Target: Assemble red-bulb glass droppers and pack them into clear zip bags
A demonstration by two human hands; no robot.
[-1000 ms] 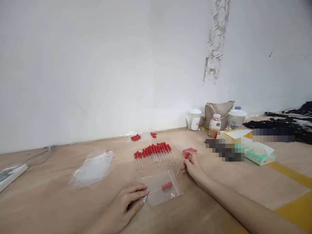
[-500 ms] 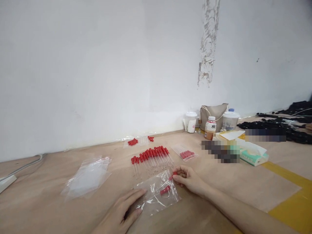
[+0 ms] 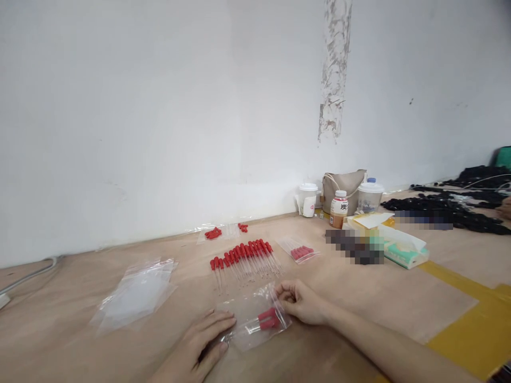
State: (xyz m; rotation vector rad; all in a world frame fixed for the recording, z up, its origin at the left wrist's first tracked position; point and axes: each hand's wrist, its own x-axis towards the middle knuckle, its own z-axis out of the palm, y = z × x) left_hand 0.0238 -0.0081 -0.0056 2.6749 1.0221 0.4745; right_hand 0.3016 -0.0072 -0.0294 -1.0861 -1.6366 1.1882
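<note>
Droppers [image 3: 268,318], two, lie inside the zip bag [image 3: 260,299]; left hand [image 3: 205,336], fingers parted, rests at its left end; right hand's [image 3: 300,301] curled fingertips meet its mouth, grip unclear. Beyond it lie unbagged droppers [image 3: 241,254] and another bag [image 3: 286,244], loaded.

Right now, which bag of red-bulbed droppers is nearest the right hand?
The front bag, between left hand and right hand; it shows two red bulbs, the dropper bag behind shows more.

I've got a bag [image 3: 244,309] with two droppers [image 3: 269,323] in it on the desk [image 3: 339,282], between my left grip [image 3: 205,338] and right grip [image 3: 300,302]. Dropper row [image 3: 247,254] sits just behind, bag stack [image 3: 139,291] off left, bulbs [image 3: 213,233] behind the row, bottle [image 3: 339,210] behind the tissue pack [image 3: 405,249] over right.
</note>
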